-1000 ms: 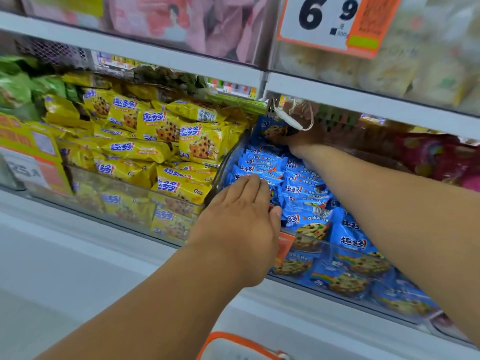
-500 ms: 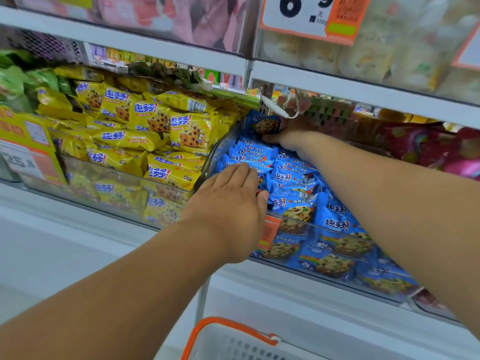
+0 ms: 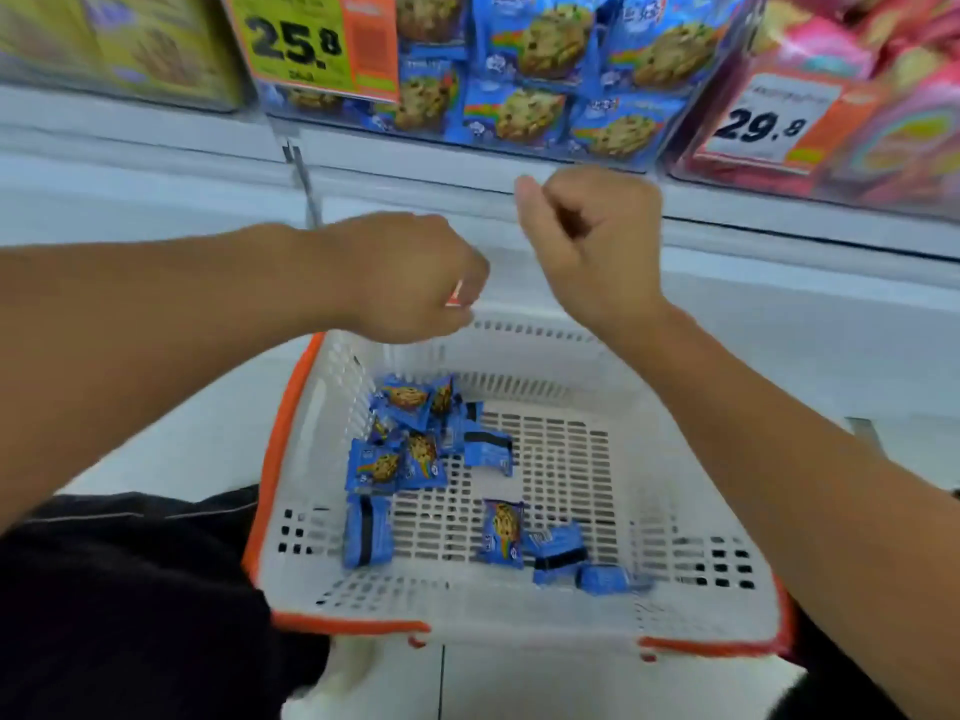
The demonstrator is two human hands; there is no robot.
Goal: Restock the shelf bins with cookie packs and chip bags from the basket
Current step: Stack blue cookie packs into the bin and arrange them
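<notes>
- A price card (image 3: 311,41) at 11 o'clock reads "25.8" in black on yellow-green, with an orange panel at its right; the small print under the number is too blurred to read.
- A second price card (image 3: 769,122) at 2 o'clock reads "29.8" on white with an orange border, in front of pink packs (image 3: 883,96).
- Between the two cards, at 12 o'clock, the shelf bin (image 3: 524,70) is filled with blue cookie packs showing a chip cookie and a rainbow stripe (the brand lettering is not legible).
- At 10 o'clock, yellow packs (image 3: 119,44) sit behind a clear front, blurred.
- The white basket (image 3: 571,610) with an orange rim sits at 6 o'clock; loose cookie packs (image 3: 410,439) in blue wrappers lie on its slotted floor, a cluster toward its far left corner and a few more (image 3: 550,548) nearer the front wall.
- The left hand (image 3: 405,278) hovers above the basket's far rim, back of the hand up, fingers curled under; motion blur hides whether anything is between them.
- The right hand (image 3: 587,241) is raised at 12 o'clock before the white shelf edge (image 3: 779,241), fingers curled into a loose fist, thumb up, nothing in it.
</notes>
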